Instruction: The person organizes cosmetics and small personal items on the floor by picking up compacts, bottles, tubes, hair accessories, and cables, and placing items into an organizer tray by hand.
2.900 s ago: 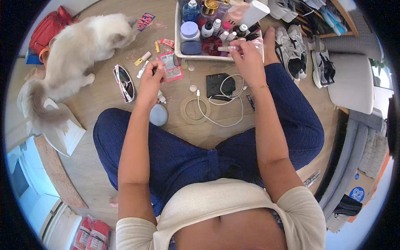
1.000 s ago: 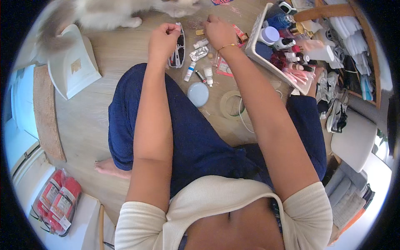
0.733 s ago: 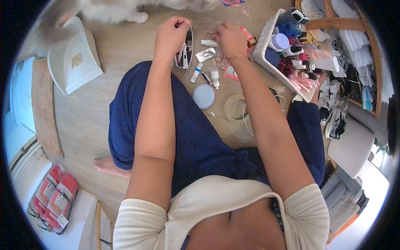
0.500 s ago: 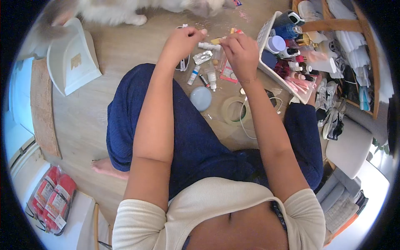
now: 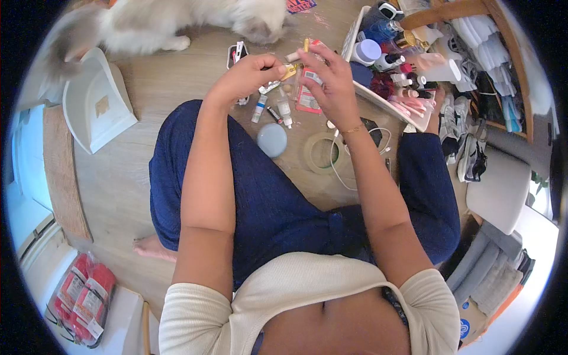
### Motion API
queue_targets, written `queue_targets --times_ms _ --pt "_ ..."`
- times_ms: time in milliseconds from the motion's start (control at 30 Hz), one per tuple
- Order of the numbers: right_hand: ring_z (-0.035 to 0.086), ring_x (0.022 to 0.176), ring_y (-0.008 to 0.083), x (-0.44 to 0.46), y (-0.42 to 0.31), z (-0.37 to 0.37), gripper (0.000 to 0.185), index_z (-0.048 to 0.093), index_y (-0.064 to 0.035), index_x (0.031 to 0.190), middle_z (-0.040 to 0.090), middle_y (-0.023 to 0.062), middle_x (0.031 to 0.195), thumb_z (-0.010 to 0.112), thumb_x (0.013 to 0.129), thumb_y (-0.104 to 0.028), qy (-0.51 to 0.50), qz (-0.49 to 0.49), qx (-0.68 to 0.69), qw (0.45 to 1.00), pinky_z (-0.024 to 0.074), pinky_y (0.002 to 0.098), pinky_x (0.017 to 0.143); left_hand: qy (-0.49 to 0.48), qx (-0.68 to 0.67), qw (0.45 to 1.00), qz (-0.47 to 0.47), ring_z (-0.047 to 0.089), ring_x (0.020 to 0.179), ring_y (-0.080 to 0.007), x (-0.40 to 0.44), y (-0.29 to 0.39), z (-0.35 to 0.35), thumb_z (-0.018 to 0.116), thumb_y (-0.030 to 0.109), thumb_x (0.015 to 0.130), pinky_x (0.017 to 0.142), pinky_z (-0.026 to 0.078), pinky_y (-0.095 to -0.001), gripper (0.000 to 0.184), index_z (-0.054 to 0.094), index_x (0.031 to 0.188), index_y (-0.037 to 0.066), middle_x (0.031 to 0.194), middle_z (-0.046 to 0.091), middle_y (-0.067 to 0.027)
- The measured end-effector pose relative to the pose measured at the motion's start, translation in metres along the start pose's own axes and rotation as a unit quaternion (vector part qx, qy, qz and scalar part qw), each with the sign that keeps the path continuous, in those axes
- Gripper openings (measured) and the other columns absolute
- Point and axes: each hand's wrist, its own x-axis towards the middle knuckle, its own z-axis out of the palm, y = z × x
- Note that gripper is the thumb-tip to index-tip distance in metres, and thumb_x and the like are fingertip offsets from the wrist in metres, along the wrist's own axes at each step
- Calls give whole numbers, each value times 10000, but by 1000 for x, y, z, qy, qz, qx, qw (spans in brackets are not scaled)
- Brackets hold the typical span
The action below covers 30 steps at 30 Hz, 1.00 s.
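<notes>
My left hand (image 5: 251, 77) pinches a small yellow item (image 5: 289, 72) between thumb and fingertips. Close on its right, my right hand (image 5: 329, 83) is raised with its fingers apart, and nothing shows in its grip. Beneath the hands on the floor are a red and white packet (image 5: 309, 94), a white tube (image 5: 284, 109), a blue and white tube (image 5: 259, 109) and a dark small tube (image 5: 274, 114). White-framed sunglasses (image 5: 238, 52) lie partly behind my left hand. A round light-blue lid (image 5: 272, 140) sits nearer my knee.
A white basket (image 5: 390, 109) full of bottles stands at upper right, beside shoes (image 5: 471, 156) and a wooden rack (image 5: 449, 15). Tape roll (image 5: 310, 155) and white cable (image 5: 338, 171) lie between my legs. A cat (image 5: 171, 21) is at upper left, above a white dustpan-like object (image 5: 100, 106).
My left hand has come to hold the yellow item that was by my right hand's fingertips. My right hand's fingers have spread. The cat's head is lower and further left in view.
</notes>
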Motion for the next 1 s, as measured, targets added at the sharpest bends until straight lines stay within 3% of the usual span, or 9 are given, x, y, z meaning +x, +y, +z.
queue_targets --times_ms 167,233,267,333,533,667,800,867,1000 --pt "580 909 234 -3 7 -2 206 600 -103 998 613 79 908 608 801 -165 -140 3 14 990 433 372 821 -51 -85 995 -8 391 627 -53 1 -1 -1 532 297 889 578 314 -205 251 580 776 78 663 482 62" --pt "601 885 218 -4 1 -6 136 573 -58 915 614 86 921 531 870 -180 -225 279 254 898 472 362 778 -26 -125 992 4 388 605 -72 2 -2 -1 539 294 879 561 311 -228 284 563 704 71 632 465 47" --pt "601 885 218 -5 0 -8 136 573 -58 915 614 86 921 531 870 -180 -225 279 254 898 472 362 778 -26 -126 992 4 388 605 -72 2 -2 -3 539 294 879 561 311 -228 284 563 704 71 632 465 47" --pt "614 856 218 -2 -5 -17 159 540 -37 854 614 94 923 470 895 -174 -136 434 502 735 493 346 774 -18 -82 996 16 404 613 -70 4 -2 -5 497 318 892 563 292 -206 302 550 710 82 636 470 40" --pt "601 948 224 3 -11 -29 138 504 -39 891 616 156 1002 428 898 -154 20 449 611 651 494 339 804 62 -178 979 -83 430 644 -91 2 2 -3 489 238 879 634 354 -216 219 610 856 57 684 486 21" --pt "577 992 232 16 5 -35 192 503 -21 878 581 189 1106 423 919 -191 37 406 578 707 487 360 871 226 -249 942 -20 478 795 -101 9 -6 -9 505 114 828 730 393 -222 332 502 1151 38 813 479 -9" --pt "580 938 181 34 13 -20 208 533 -5 949 595 159 1091 462 911 -197 15 453 448 771 482 307 840 245 -311 918 12 512 861 -139 17 -22 -12 535 61 798 809 400 -246 405 475 1197 29 860 511 -23" --pt "571 900 135 38 23 -7 247 560 3 1002 621 104 1041 500 902 -214 -135 448 307 829 467 256 793 252 -108 962 4 534 902 -173 18 -21 -6 546 25 779 839 406 -260 420 487 1195 21 923 541 -56" --pt "565 892 124 39 33 23 279 603 -12 995 637 63 992 518 896 -259 -208 399 223 865 457 251 772 236 15 972 -8 547 942 -182 22 -19 4 533 26 778 840 413 -266 424 500 1201 27 995 560 -90"
